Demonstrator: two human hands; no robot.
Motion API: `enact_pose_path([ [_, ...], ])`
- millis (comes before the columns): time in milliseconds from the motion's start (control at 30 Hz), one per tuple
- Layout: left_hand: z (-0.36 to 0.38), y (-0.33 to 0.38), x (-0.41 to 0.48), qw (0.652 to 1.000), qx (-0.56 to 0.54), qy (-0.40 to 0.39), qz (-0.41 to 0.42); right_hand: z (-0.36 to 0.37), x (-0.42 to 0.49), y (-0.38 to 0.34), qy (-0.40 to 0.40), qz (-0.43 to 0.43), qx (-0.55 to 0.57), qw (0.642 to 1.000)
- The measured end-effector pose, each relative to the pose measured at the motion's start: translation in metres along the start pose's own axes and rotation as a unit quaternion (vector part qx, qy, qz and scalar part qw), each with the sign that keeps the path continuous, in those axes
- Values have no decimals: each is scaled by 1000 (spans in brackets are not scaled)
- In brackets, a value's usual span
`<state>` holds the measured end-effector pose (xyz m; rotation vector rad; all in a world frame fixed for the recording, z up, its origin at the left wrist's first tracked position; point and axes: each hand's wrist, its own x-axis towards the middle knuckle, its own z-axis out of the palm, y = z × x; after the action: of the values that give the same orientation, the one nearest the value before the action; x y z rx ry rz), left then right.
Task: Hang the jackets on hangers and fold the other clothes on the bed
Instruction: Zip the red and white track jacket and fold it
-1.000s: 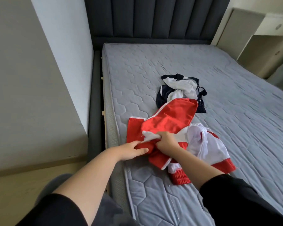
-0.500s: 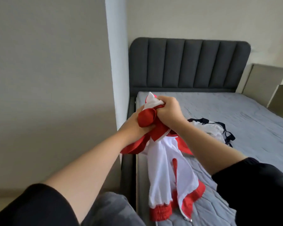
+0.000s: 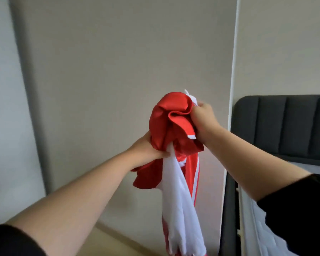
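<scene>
A red and white jacket [image 3: 175, 126] hangs bunched in the air in front of the beige wall, its white lining trailing down past the frame's bottom edge. My left hand [image 3: 148, 148] grips it from the left at the bunched middle. Higher up on the right side, my right hand [image 3: 203, 119] clutches the top of the fabric. Both arms are stretched forward. No hanger is in view.
A beige wall panel [image 3: 118, 61] fills the view ahead. The bed's dark padded headboard [image 3: 284, 124] and a strip of grey mattress [image 3: 251, 215] are at the right edge. A wooden floor edge [image 3: 109, 241] shows below.
Both hands lifted the red and white jacket off the mattress and swung it up and left, away from the bed toward the wall. The dark and white clothes on the bed have left the view.
</scene>
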<state>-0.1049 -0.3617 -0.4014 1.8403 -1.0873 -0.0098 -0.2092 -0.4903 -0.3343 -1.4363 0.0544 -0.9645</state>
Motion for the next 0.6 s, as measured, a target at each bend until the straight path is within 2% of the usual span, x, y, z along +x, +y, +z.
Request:
enact_pose_path([
  [100, -51, 5, -6, 998, 36, 42, -34, 26, 10, -7, -24, 30, 17, 999],
  [167, -81, 13, -13, 996, 71, 14, -58, 30, 13, -3, -25, 34, -51, 998],
  [267, -114, 25, -20, 990, 127, -7, -67, 27, 9, 17, -82, 43, -146, 985],
  [400, -131, 38, -18, 976, 195, 79, -53, 23, -9, 46, -151, 59, -195, 967],
  [500, -126, 43, -15, 974, 170, 135, -57, 24, -17, 56, -182, 90, -207, 957],
  [600, -117, 43, -11, 975, 100, 190, -61, 24, -18, 57, -199, 108, -236, 945],
])
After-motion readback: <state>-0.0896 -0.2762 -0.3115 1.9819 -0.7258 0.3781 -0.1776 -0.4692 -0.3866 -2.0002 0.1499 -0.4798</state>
